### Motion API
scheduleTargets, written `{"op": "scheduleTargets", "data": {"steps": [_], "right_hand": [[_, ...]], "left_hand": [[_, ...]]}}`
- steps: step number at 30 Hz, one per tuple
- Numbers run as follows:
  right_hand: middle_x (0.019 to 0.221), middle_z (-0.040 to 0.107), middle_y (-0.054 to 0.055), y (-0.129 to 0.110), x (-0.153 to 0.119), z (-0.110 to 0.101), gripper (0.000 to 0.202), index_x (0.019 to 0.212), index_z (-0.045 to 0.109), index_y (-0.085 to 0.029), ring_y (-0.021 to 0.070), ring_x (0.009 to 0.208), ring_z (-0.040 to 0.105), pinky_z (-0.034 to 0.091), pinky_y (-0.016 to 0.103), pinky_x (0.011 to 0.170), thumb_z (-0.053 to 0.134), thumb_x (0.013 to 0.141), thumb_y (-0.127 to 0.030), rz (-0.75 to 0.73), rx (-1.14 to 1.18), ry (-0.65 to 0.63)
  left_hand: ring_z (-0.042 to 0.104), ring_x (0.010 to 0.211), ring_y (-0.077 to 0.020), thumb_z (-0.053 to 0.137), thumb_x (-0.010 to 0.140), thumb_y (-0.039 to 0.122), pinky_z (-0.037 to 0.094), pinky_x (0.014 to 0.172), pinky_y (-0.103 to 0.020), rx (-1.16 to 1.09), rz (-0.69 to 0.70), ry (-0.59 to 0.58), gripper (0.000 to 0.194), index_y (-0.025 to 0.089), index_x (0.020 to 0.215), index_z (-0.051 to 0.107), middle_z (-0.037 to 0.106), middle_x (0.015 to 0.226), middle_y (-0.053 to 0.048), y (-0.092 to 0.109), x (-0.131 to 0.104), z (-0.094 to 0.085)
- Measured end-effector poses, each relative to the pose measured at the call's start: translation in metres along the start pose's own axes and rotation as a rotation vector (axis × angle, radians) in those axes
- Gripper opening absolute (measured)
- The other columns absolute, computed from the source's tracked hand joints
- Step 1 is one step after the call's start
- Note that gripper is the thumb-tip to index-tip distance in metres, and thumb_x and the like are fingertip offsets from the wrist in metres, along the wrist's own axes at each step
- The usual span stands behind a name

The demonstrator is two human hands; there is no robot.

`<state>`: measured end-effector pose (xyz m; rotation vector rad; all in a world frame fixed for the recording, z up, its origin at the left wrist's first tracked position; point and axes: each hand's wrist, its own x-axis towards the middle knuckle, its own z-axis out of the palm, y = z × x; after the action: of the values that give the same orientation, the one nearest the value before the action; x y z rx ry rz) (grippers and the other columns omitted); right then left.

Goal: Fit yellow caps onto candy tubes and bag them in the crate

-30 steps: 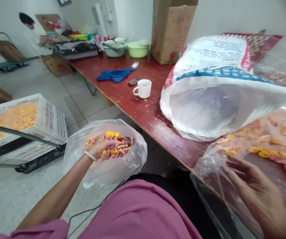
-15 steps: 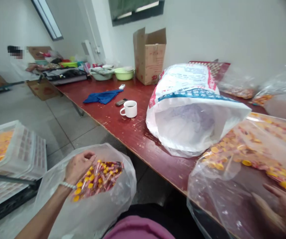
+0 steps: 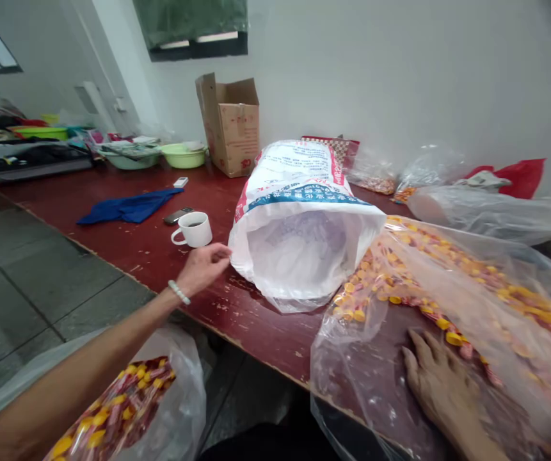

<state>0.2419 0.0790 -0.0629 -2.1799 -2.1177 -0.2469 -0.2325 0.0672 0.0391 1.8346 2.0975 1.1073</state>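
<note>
My left hand (image 3: 204, 267), with a bead bracelet, is at the left edge of a large white printed sack (image 3: 299, 173) lying open towards me. Its fingers are curled together near the rim; anything between them is too small to make out. My right hand (image 3: 441, 381) lies with fingers spread on a clear plastic bag (image 3: 352, 378), beside many small pink pieces with yellow caps (image 3: 452, 338). Below my left forearm, another plastic bag (image 3: 183, 378) holds more capped pieces (image 3: 121, 410). Pale, crumpled plastic shows inside the sack.
On the red table (image 3: 265, 333) are a white cup (image 3: 193, 229) with dark liquid, a phone (image 3: 178, 215), a blue cloth (image 3: 128, 206), a cardboard box (image 3: 239, 134) and a green basin (image 3: 183, 155). Filled plastic bags (image 3: 374, 176) lie along the wall.
My left hand has left the lower bag of capped pieces and risen to the white sack's edge. My right hand now lies spread on the clear bag. The view has swung right.
</note>
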Motion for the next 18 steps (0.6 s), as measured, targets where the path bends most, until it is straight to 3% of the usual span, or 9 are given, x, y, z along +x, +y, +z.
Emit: {"op": "scheduleTargets", "data": {"steps": [2, 5, 8, 12, 18], "right_hand": [[0.142, 0.040, 0.007, -0.004, -0.001, -0.005, 0.059, 0.135, 0.045, -0.018, 0.0312, 0.128, 0.036, 0.035, 0.051, 0.100, 0.014, 0.091, -0.043, 0.035, -0.023, -0.039], [0.141, 0.041, 0.007, -0.006, -0.001, -0.011, 0.056, 0.135, 0.045, -0.020, 0.0317, 0.127, 0.038, 0.037, 0.051, 0.098, 0.016, 0.092, -0.041, 0.047, -0.044, -0.072], [0.140, 0.044, 0.006, -0.006, -0.002, -0.014, 0.052, 0.135, 0.046, -0.022, 0.0307, 0.125, 0.041, 0.039, 0.049, 0.097, 0.021, 0.092, -0.039, 0.026, -0.061, -0.060], [0.140, 0.045, 0.007, -0.007, -0.005, -0.017, 0.049, 0.134, 0.047, -0.022, 0.0289, 0.125, 0.042, 0.039, 0.047, 0.097, 0.026, 0.092, -0.035, 0.036, -0.093, -0.039], [0.141, 0.043, 0.008, -0.009, -0.007, -0.014, 0.047, 0.134, 0.047, -0.022, 0.0296, 0.126, 0.041, 0.034, 0.047, 0.101, 0.030, 0.091, -0.034, 0.031, -0.126, -0.010]], "left_hand": [[0.065, 0.081, -0.0165, 0.046, 0.082, 0.024, 0.050, 0.076, -0.025, 0.089, 0.148, -0.159, 0.027, 0.016, 0.100, 0.065, 0.071, 0.091, -0.005, 0.027, 0.012, 0.028], [0.061, 0.097, -0.0185, 0.046, 0.079, 0.012, 0.046, 0.088, -0.027, 0.253, 0.238, -0.245, 0.033, 0.017, 0.108, 0.062, 0.067, 0.105, -0.007, 0.056, 0.045, 0.073], [0.054, 0.112, -0.0243, 0.052, 0.076, 0.009, 0.042, 0.095, -0.033, 0.306, 0.216, -0.244, 0.037, 0.012, 0.113, 0.058, 0.060, 0.116, -0.014, 0.068, 0.093, 0.115], [0.051, 0.114, -0.0251, 0.055, 0.086, 0.025, 0.042, 0.096, -0.045, 0.357, 0.156, -0.233, 0.035, 0.013, 0.118, 0.053, 0.055, 0.122, -0.012, 0.078, 0.149, 0.162], [0.054, 0.109, -0.0241, 0.053, 0.088, 0.034, 0.045, 0.091, -0.047, 0.430, 0.036, -0.285, 0.037, 0.015, 0.120, 0.052, 0.053, 0.122, -0.011, 0.088, 0.196, 0.204]]}}
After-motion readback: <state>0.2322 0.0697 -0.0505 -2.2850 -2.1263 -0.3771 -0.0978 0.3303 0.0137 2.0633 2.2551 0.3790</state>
